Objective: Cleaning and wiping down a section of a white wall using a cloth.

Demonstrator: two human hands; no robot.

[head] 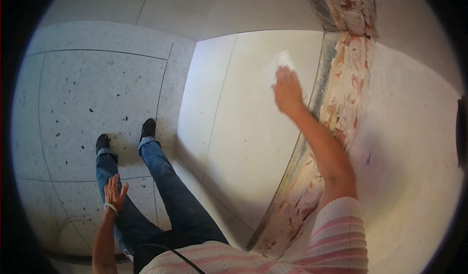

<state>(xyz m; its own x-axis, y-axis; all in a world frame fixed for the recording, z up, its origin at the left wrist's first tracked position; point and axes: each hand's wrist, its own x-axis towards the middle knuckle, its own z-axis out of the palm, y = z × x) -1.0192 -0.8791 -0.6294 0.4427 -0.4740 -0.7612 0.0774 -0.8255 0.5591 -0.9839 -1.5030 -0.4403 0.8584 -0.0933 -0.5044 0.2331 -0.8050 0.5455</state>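
My right hand point(289, 90) lies flat, fingers together, over a white cloth or paper point(284, 59) against the cream wall panel point(256, 128). Part of the white piece shows beyond my fingertips; the rest is hidden under the hand, so I cannot tell whether the fingers grip it. Over my jeans leg, at the lower left, hangs my left hand point(115, 193), fingers spread and holding nothing. A pale band circles that wrist.
Rough, peeling plaster point(347, 91) runs along the panel's right edge, beside a dark grey strip. Farther right stands a pale wall point(409, 146). My black shoes rest on the speckled floor tiles point(91, 91). A black cable point(179, 254) crosses my striped top.
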